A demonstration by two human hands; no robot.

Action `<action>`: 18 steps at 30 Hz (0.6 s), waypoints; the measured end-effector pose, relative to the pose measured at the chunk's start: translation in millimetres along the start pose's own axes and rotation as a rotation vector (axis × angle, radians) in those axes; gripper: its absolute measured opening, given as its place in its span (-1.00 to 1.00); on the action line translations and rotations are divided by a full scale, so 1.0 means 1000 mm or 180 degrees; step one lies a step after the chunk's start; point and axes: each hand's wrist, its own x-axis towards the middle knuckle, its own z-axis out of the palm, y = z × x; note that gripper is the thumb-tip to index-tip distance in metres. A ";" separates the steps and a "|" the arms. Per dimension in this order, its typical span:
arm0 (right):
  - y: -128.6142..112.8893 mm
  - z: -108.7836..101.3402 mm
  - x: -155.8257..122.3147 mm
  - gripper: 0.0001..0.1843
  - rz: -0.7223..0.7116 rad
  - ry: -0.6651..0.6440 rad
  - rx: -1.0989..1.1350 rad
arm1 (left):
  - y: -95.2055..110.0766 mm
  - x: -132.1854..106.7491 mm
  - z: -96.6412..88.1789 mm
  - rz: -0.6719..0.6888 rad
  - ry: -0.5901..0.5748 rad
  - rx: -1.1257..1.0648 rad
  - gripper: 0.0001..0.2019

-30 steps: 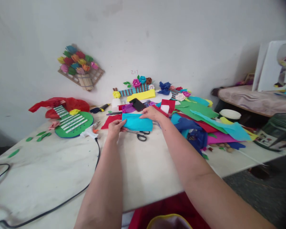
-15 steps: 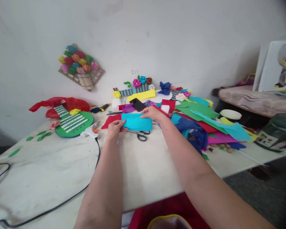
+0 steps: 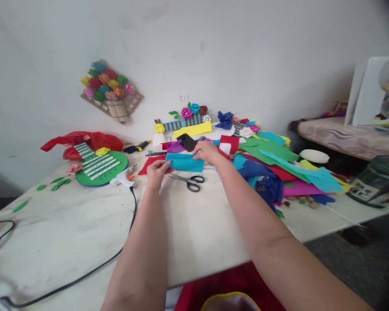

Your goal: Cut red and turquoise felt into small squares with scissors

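Observation:
A strip of blue crepe paper (image 3: 184,163) is held up between both hands, above the table. My left hand (image 3: 157,173) pinches its left end, thumb on top. At the paper's upper right edge, my right hand (image 3: 206,152) is closed on it, fingertips pressed together. Just below the strip lies a pair of scissors (image 3: 193,186) with black handles, blades pointing left. Behind my left hand is a piece of red paper (image 3: 148,164). A dark phone (image 3: 187,142) rests beyond the strip.
A white glue gun (image 3: 121,179) with a black cord lies left, beside a green guitar-shaped craft (image 3: 101,169). Coloured paper sheets (image 3: 266,151) pile up on the right, near a large glass jar (image 3: 376,181). Paper flowers (image 3: 194,109) stand at the wall.
The blue crepe paper has tilted and looks narrower from top to bottom. More of the scissors now shows beneath it. Both hands keep their hold.

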 end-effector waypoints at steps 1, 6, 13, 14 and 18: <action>-0.002 -0.001 0.000 -0.78 -0.0018 0.0048 -0.0182 | -0.001 0.000 0.000 0.0032 0.0006 0.0000 -0.60; -0.010 -0.001 -0.005 -0.78 0.0100 0.0122 -0.0578 | -0.003 0.001 0.001 0.0175 -0.0052 -0.0076 -0.65; -0.011 0.005 -0.006 -0.77 0.0202 0.0259 -0.0494 | -0.002 -0.001 0.001 0.0310 0.0153 0.0102 -0.72; -0.011 0.006 -0.005 -0.76 0.0204 0.0273 -0.0492 | -0.002 0.000 0.000 0.0330 0.0192 0.0148 -0.73; -0.009 0.009 -0.006 -0.72 0.0265 0.0301 -0.0408 | -0.004 0.003 -0.002 0.0429 0.0167 -0.0074 -0.76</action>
